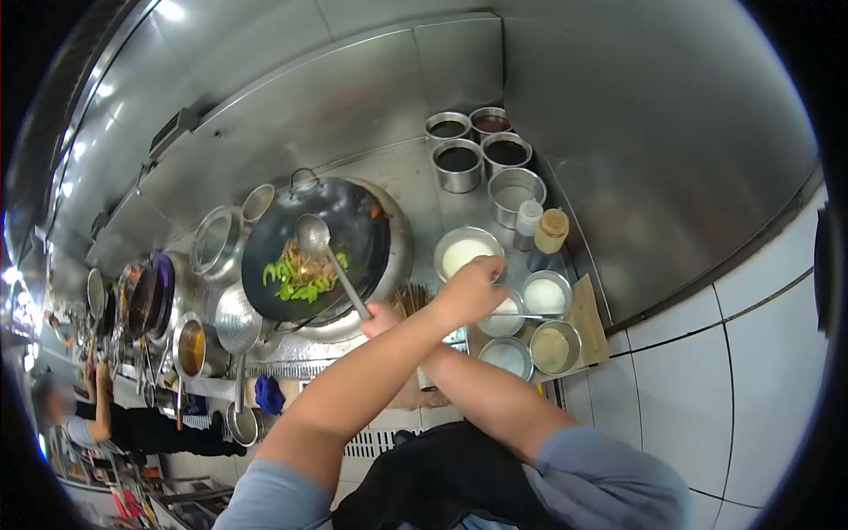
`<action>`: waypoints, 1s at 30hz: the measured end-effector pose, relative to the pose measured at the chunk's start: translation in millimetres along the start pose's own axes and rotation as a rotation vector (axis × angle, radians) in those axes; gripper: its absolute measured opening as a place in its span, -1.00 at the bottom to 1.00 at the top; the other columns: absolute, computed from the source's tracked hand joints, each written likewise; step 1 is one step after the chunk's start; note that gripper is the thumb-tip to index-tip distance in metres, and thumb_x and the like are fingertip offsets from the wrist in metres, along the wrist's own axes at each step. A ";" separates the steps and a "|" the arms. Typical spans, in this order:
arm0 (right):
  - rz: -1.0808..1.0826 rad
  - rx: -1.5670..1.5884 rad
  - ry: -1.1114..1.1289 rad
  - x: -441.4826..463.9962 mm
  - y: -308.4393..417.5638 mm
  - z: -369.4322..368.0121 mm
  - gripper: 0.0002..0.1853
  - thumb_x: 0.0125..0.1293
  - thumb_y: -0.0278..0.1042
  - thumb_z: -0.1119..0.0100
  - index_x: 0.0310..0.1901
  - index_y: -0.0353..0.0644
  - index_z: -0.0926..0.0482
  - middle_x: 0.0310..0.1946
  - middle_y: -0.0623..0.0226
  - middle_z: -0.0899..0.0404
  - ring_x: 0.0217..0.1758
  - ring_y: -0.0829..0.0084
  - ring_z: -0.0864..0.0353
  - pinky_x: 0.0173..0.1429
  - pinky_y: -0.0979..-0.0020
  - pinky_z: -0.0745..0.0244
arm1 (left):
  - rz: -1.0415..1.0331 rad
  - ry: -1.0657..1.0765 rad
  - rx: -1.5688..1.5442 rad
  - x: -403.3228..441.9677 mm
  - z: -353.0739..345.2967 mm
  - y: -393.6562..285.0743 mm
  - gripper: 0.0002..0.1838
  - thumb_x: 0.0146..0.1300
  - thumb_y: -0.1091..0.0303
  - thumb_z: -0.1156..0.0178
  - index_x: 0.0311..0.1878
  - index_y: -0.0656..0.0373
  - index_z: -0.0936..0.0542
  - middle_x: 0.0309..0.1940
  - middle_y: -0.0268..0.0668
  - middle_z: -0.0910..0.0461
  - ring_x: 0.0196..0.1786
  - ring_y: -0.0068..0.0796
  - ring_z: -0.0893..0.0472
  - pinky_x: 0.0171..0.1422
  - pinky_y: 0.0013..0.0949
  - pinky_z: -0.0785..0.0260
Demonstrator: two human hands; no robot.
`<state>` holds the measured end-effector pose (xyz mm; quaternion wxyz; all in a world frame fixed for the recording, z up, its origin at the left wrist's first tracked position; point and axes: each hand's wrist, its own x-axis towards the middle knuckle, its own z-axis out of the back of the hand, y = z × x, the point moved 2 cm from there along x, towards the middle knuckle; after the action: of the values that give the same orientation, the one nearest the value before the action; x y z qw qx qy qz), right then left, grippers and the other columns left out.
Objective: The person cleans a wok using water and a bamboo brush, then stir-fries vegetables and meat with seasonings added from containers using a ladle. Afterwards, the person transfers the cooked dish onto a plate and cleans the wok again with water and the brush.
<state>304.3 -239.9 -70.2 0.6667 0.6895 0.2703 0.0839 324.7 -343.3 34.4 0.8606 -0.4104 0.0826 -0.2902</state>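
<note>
My forearms cross. My right hand is wrapped round the handle of a metal ladle, whose bowl is over the black wok. Inside the wok lie green pepper pieces and brownish shredded food. My left hand, fingers closed, is over the near edge of a metal bowl of white contents; what it holds, if anything, I cannot make out. Beside it are metal pots of white contents, and a thin metal handle lies across them.
Several metal pots of dark liquid stand at the back, with two squeeze bottles nearer. Left of the wok are a perforated strainer and a pot of orange-brown liquid. Another person stands farther left.
</note>
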 end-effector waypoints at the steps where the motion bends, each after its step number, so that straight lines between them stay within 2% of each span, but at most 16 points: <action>1: 0.069 0.015 -0.023 -12.5 1.2 4.4 -0.64 0.45 0.00 0.12 -0.37 -0.10 -0.40 -0.51 0.45 -0.37 -0.47 0.46 -0.41 -0.30 0.24 -0.36 | 0.073 0.032 -0.018 26.0 -23.2 12.6 -0.35 0.04 0.24 -0.38 0.16 0.40 -0.44 -0.02 0.03 -0.57 0.03 -0.14 -0.59 0.12 -0.27 -0.43; 2: 0.138 0.027 -0.045 -25.8 3.4 8.7 -0.60 0.46 0.05 0.14 -0.37 -0.10 -0.40 -0.51 0.45 -0.38 -0.48 0.46 -0.40 -0.31 0.26 -0.36 | 0.147 0.061 -0.036 50.4 -44.6 22.0 -0.25 0.00 0.18 -0.42 0.21 0.42 -0.40 0.01 0.06 -0.55 0.08 -0.10 -0.57 0.16 -0.24 -0.42; 5: -0.263 0.997 0.376 -85.2 17.4 16.5 -0.47 0.48 0.21 0.29 -0.33 -0.13 -0.37 -0.51 0.44 -0.41 -0.46 0.49 -0.40 -0.32 0.29 -0.35 | 0.291 -0.067 -0.049 98.8 -89.5 23.2 -0.30 -0.09 0.08 -0.44 0.08 0.28 -0.46 -0.02 0.05 -0.54 0.17 -0.01 -0.50 0.25 -0.20 -0.37; 6: -0.132 0.308 0.257 -75.8 -1.9 18.1 -0.46 0.48 0.25 0.34 -0.14 -0.14 -0.38 -0.37 0.39 -0.47 -0.31 0.48 -0.44 -0.17 0.28 -0.37 | 0.292 -0.056 -0.050 110.0 -103.3 23.0 -0.30 -0.09 0.08 -0.44 0.08 0.28 -0.46 -0.02 0.05 -0.54 0.17 -0.01 -0.50 0.25 -0.20 -0.37; 8: -0.015 -0.371 0.124 -65.8 -14.4 28.3 -0.38 0.47 0.28 0.40 0.06 -0.15 -0.39 -0.23 0.34 -0.53 -0.16 0.47 -0.49 -0.03 0.27 -0.40 | 0.397 -0.268 -0.116 121.9 -122.5 22.4 -0.28 -0.12 0.06 -0.47 0.08 0.23 -0.43 0.07 0.06 -0.50 0.21 0.00 -0.46 0.27 -0.16 -0.35; 11: -0.522 -0.115 0.528 -65.8 -11.0 37.0 -0.31 0.49 0.26 0.48 0.47 -0.01 0.03 0.17 0.23 -0.40 0.25 0.42 -0.34 0.38 0.22 -0.15 | 0.411 -0.278 -0.156 131.7 -126.8 6.7 -0.29 -0.10 0.14 -0.47 0.10 0.22 -0.41 0.05 0.00 -0.54 0.16 -0.04 -0.51 0.25 -0.15 -0.36; 12: -0.285 -0.043 0.193 -73.1 -17.2 31.4 -0.40 0.50 0.24 0.45 0.18 -0.13 -0.28 -0.15 0.25 -0.46 -0.05 0.39 -0.39 0.18 0.27 -0.27 | 0.394 -0.250 -0.197 133.6 -121.7 5.8 -0.29 -0.08 0.18 -0.47 0.12 0.24 -0.39 0.04 -0.02 -0.54 0.16 -0.07 -0.52 0.26 -0.17 -0.34; 14: 0.332 -0.443 -0.285 -90.4 -24.1 32.2 -0.38 0.49 0.19 0.32 0.00 -0.24 -0.53 -0.39 0.23 -0.54 -0.26 0.38 -0.47 0.05 0.32 -0.37 | 0.383 -0.299 -0.239 131.6 -111.3 0.0 -0.31 -0.04 0.16 -0.43 0.13 0.24 -0.39 0.04 0.02 -0.55 0.12 -0.04 -0.54 0.24 -0.17 -0.36; 16: 0.583 -0.512 -0.258 -82.1 -45.6 40.0 -0.46 0.45 0.10 0.10 0.16 -0.23 -0.44 -0.26 0.18 -0.57 -0.11 0.39 -0.51 0.12 0.31 -0.34 | 0.330 -0.345 -0.230 118.6 -81.1 -17.3 -0.30 -0.04 0.15 -0.43 0.15 0.26 -0.38 0.05 0.04 -0.54 0.12 -0.02 -0.54 0.25 -0.18 -0.35; 18: 0.420 -0.149 -0.027 -68.7 -44.8 42.1 -0.47 0.41 0.03 -0.02 0.21 -0.23 -0.39 -0.21 0.17 -0.57 -0.05 0.38 -0.52 0.14 0.30 -0.33 | 0.172 -0.438 -0.287 95.8 -37.3 -30.6 -0.40 -0.05 0.17 -0.42 0.06 0.21 -0.46 -0.04 -0.03 -0.61 0.07 -0.06 -0.58 0.19 -0.18 -0.40; 20: 0.639 -0.374 -0.096 -76.0 -18.5 47.1 -0.30 0.27 -0.04 -0.18 0.35 -0.21 -0.25 0.14 0.15 -0.48 0.20 0.21 -0.45 0.28 0.23 -0.31 | 0.054 -0.504 -0.297 63.8 21.7 -43.0 -0.39 -0.04 0.18 -0.43 0.08 0.22 -0.46 -0.04 -0.05 -0.61 0.06 -0.11 -0.59 0.19 -0.21 -0.40; 21: 0.654 -0.381 -0.075 -74.1 -4.2 44.5 -0.30 0.27 -0.04 -0.18 0.35 -0.21 -0.25 0.14 0.15 -0.48 0.20 0.21 -0.45 0.28 0.23 -0.31 | -0.072 -0.530 -0.319 42.5 54.5 -51.2 -0.38 -0.04 0.20 -0.44 0.09 0.23 -0.45 -0.05 -0.07 -0.62 0.05 -0.16 -0.61 0.19 -0.23 -0.40; 22: 0.296 -0.402 -0.055 -68.0 3.8 42.3 -0.36 0.27 -0.14 -0.15 0.33 -0.21 -0.28 -0.01 0.17 -0.56 0.04 0.16 -0.52 0.15 0.21 -0.40 | -0.088 -0.571 -0.232 16.7 89.9 -59.1 -0.38 -0.04 0.22 -0.45 0.08 0.24 -0.46 -0.07 -0.14 -0.64 0.02 -0.27 -0.61 0.20 -0.28 -0.39; 25: 0.050 -0.122 -0.038 -71.4 21.7 33.0 -0.52 0.24 -0.46 -0.02 0.23 -0.22 -0.33 -0.53 0.34 -0.49 -0.61 0.39 -0.48 -0.51 0.35 -0.39 | -0.194 -0.743 -0.354 -53.9 181.0 -48.5 -0.27 -0.05 0.33 -0.48 0.19 0.19 -0.32 0.01 -0.25 -0.51 0.06 -0.41 -0.52 0.20 -0.27 -0.37; 27: 0.021 0.017 -0.003 -82.6 49.8 27.9 -0.60 0.24 -0.51 0.02 0.15 -0.23 -0.38 -0.62 0.41 -0.37 -0.74 0.55 -0.39 -0.67 0.45 -0.27 | -0.125 -0.914 -0.561 -91.2 228.7 -24.6 -0.24 -0.03 0.31 -0.47 0.20 0.23 -0.27 0.00 -0.20 -0.51 0.05 -0.41 -0.52 0.17 -0.30 -0.38; 30: -0.001 0.172 0.105 -83.1 62.5 23.8 -0.65 0.23 -0.55 0.03 0.07 -0.21 -0.41 -0.58 0.42 -0.38 -0.75 0.56 -0.36 -0.67 0.49 -0.27 | 0.339 -0.911 0.267 -142.0 288.6 24.3 -0.16 -0.04 0.05 -0.41 0.21 0.36 -0.28 -0.02 -0.01 -0.57 0.05 -0.22 -0.59 0.15 -0.27 -0.41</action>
<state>262.1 -298.8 8.1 0.5900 0.7387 0.3114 0.0963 328.8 -60.7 189.9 0.8893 -0.3623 -0.2737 0.0539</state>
